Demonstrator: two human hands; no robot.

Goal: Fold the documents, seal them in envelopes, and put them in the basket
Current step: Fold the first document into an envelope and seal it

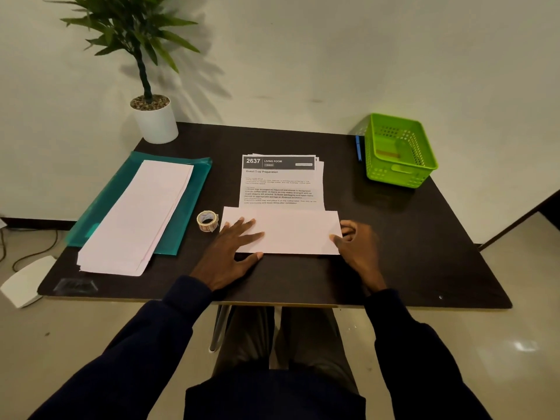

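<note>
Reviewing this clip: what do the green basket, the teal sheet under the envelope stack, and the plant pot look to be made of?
Green basket: moulded plastic, judging by the even grid of holes and the glossy, rounded rim.
Teal sheet: probably a thin plastic folder; it is slightly see-through with a sheen.
Plant pot: smooth, matte white, either ceramic or plastic; the look does not settle which.

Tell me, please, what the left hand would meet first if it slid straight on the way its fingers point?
The left hand lies flat on the folded white paper flap, fingers pointing up-right. It would probably cross the flap and reach the printed white document stack; nothing else seems to lie between.
</note>
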